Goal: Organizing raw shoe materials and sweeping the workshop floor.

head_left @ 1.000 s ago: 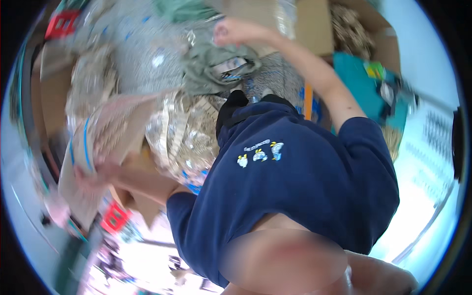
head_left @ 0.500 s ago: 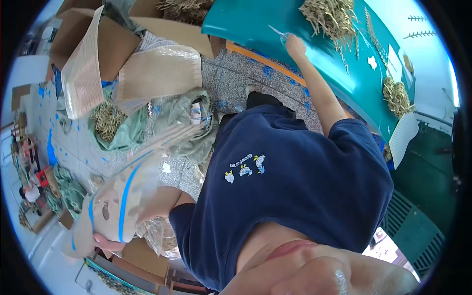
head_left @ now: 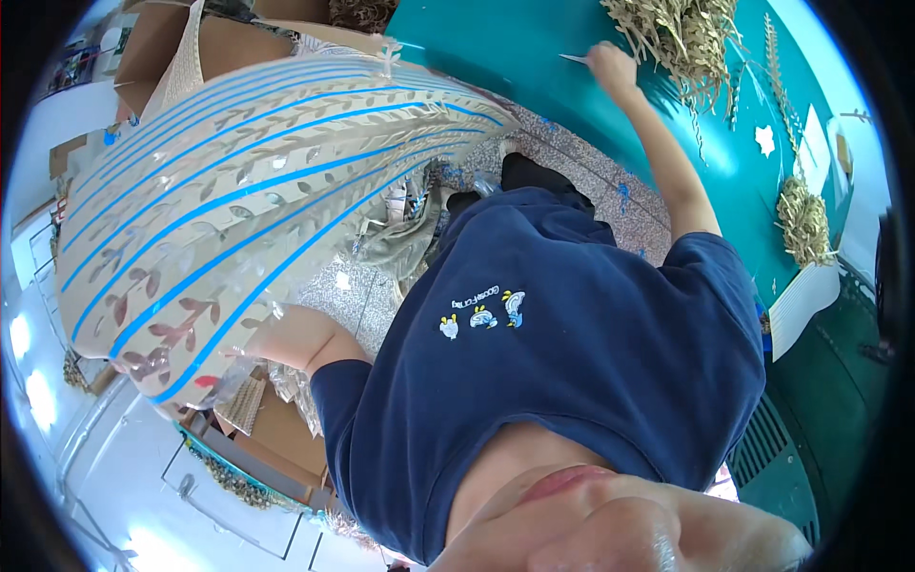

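Right hand pinches a thin strip against the teal worktop; left hand's grip is hidden behind the raised striped sheet.

We see a glossy clear plastic sheet with tan paper backing and smooth blue stripes. The worktop is smooth, matt teal. On it lie rough dry straw bundles. The shirt is soft matt cloth; the floor is speckled stone.

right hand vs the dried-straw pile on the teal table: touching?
Cannot tell. In the head view the right hand sits at the edge of the dried-straw pile on the teal table; fisheye bend and overlap hide any contact or gap.
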A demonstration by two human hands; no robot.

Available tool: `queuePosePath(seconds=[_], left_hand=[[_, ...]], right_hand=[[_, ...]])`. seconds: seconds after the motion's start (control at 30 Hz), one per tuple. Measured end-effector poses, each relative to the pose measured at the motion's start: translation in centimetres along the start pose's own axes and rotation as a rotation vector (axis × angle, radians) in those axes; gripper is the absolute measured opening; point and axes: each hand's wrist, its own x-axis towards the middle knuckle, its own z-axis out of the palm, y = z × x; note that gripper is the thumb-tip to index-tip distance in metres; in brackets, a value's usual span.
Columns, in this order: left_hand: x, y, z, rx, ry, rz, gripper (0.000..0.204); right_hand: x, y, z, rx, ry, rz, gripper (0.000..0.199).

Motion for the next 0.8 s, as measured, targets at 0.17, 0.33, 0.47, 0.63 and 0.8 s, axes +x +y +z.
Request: queuePosePath(seconds=[0.17, 0.33, 0.47, 0.63, 0.8], left_hand=[[1.8, 3.2, 1.8, 0.002, -0.056, 0.054, 0.020], [3.5, 5.4, 3.5, -0.002, -0.113, 0.086, 0.021], [5.0, 5.6, 4.7, -0.021, -0.147, 0.103, 0.021], [7.1, 5.1, 6.9, -0.067, -0.207, 0.124, 0.021], [9.3, 4.3, 8.2, -0.125, -0.258, 0.171, 0.021]], right_hand=[[-1.0, -11.6, -3.8, 0.992, -0.019, -0.288, 0.036], [-2.8, -19.3, -2.7, 1.313, -0.606, -0.490, 0.057], [-6.5, -19.3, 0.1, 1.497, -0.738, -0.436, 0.064], [-14.0, -10.0, 6.8, 1.480, -0.634, 0.077, 0.054], [-33.5, 2.2, 7.8, 0.569, -0.869, 0.680, 0.049]])
